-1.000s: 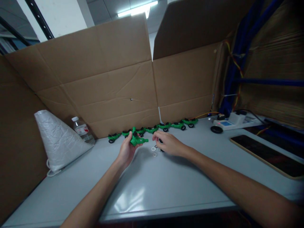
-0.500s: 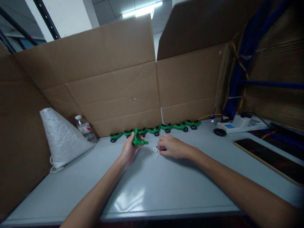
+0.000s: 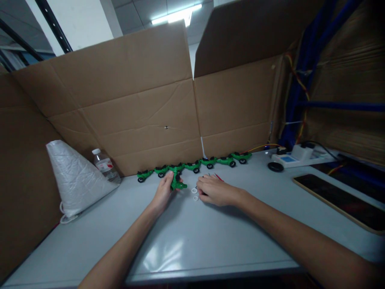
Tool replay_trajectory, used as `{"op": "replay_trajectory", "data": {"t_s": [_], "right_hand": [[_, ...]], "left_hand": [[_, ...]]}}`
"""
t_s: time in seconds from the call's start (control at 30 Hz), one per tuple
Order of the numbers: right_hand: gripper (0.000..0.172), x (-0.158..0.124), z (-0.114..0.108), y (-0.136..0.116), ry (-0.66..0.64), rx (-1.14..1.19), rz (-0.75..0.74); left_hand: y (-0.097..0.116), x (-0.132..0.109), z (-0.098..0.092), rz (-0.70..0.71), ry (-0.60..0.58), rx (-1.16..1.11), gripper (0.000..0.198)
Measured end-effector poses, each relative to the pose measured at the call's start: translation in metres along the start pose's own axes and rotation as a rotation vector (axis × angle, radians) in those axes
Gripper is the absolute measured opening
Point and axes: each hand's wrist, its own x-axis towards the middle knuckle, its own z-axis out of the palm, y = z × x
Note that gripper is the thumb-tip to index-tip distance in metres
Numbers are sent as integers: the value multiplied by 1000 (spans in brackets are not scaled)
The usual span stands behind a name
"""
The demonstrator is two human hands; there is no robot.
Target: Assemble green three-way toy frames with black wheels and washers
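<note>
My left hand [image 3: 164, 190] is closed around a green plastic toy vehicle body [image 3: 178, 184], raised above the table with a narrow end pointing right. No wheel shows on this end. My right hand [image 3: 215, 190] rests low on the tabletop with its fingers curled and pressed together; whatever they pinch is hidden. Just left of its fingertips lie two small white rings, an upper ring [image 3: 194, 191] and a lower ring [image 3: 196, 198]. A small dark part is partly covered by the fingertips. Behind the knuckles, a thin red object [image 3: 218, 177] sticks out.
Several green toy vehicles [image 3: 192, 166] with black wheels line the back of the table [image 3: 192, 241] along a cardboard wall [image 3: 144, 120]. A white bag [image 3: 78, 180] and water bottle [image 3: 105, 165] stand left. A phone [image 3: 339, 202], black ring [image 3: 275, 166] and power strip [image 3: 303, 157] lie right.
The toy body in my left hand has tipped slightly downward. My right hand stays by the rings, its fingers shifted slightly, and the thin red object now shows behind it. The view moved a little.
</note>
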Motion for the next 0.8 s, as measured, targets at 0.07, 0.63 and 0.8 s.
{"op": "replay_trajectory", "data": {"t_s": [0.07, 0.63, 0.8], "right_hand": [[12, -1, 1, 1, 1, 4, -10], [7, -1, 2, 13, 18, 63, 31], [7, 3, 6, 17, 53, 89, 40]], "left_hand": [[1, -1, 0, -12, 7, -2, 54], [22, -7, 0, -57, 2, -126, 47], [18, -5, -3, -50, 3, -108, 48]]}}
